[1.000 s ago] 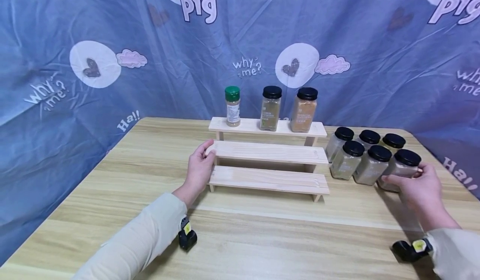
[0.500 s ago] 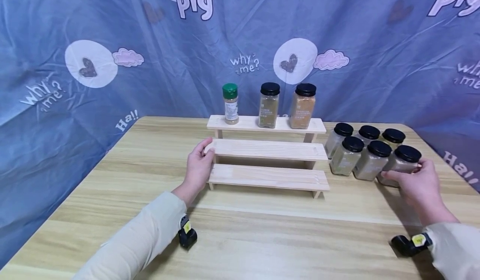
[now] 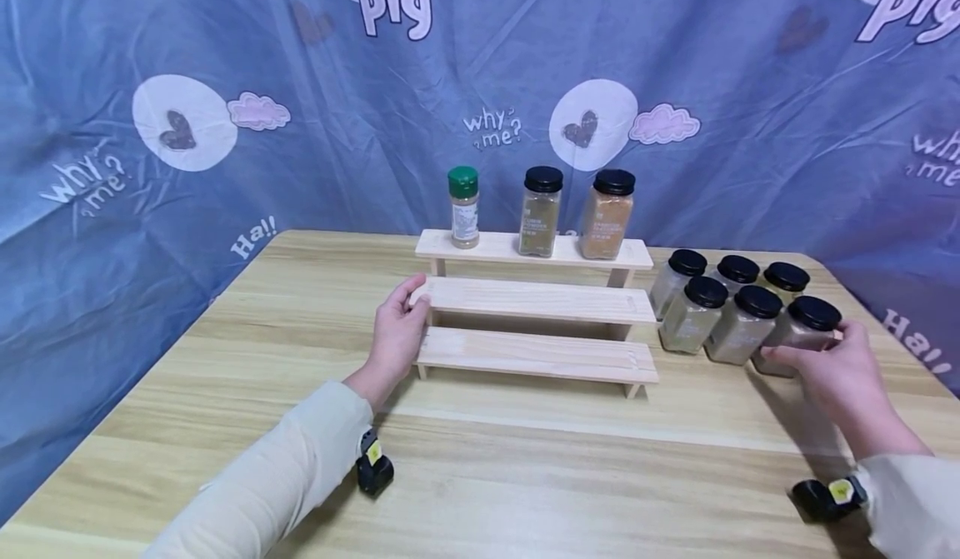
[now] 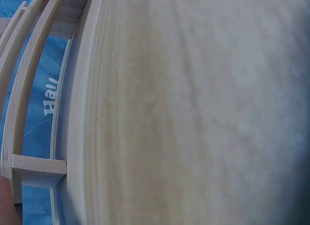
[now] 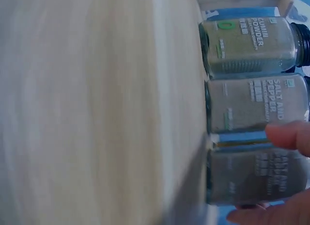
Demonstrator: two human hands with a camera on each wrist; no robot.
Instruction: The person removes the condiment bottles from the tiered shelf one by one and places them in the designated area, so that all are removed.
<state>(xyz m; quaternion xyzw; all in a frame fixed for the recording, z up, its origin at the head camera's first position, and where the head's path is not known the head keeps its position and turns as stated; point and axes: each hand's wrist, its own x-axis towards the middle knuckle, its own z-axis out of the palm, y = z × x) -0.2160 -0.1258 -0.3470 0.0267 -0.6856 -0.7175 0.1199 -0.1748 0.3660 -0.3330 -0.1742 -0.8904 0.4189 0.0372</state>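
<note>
Pale cream left sleeve (image 3: 288, 459), creased, with matching right sleeve (image 3: 911, 496); black left wrist camera (image 3: 375, 477) and right wrist camera (image 3: 813, 501), rounded, each bearing a yellow label (image 3: 374, 453) with dark marking; left hand (image 3: 395, 331) and right hand (image 3: 846, 376) bare

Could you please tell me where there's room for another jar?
The wooden rack has bare middle and bottom shelves, right of the left hand. The tabletop is bare in front of the rack, between the sleeves. It's crowded right of the rack, where six black-lidded spice jars cluster and the right hand grips one.
</note>
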